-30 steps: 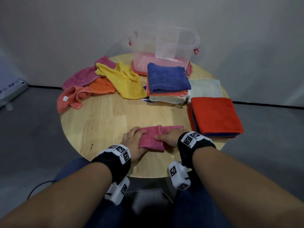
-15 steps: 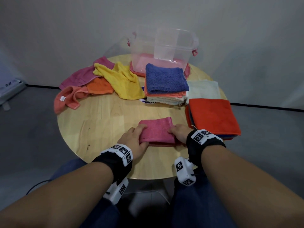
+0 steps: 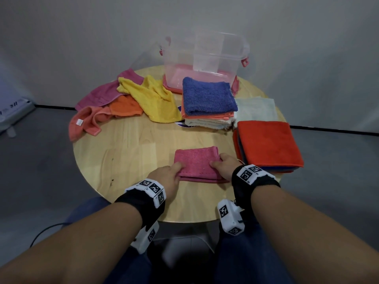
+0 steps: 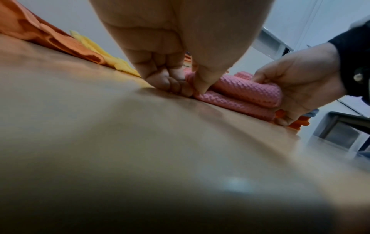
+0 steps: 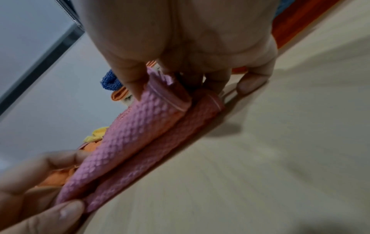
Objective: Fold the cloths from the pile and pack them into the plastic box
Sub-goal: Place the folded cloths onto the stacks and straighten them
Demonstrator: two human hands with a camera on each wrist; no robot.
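Head view: your left hand [image 3: 166,177] & right hand [image 3: 224,166] pinch, fingers curled, opposite near corners of folded pink waffle-weave cloth [image 3: 196,160] on round wooden bench [image 3: 131,152].

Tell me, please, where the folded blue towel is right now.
In the head view, the blue towel tops the folded stack just in front of the plastic box, between the yellow cloth and the pale cloth.

Both hands [image 3: 196,173] on folded pink cloth [image 3: 197,160]

L wrist view: table [image 4: 140,158] foreground blurred; fingertips [image 4: 176,87] tucked under pink cloth [image 4: 246,93].
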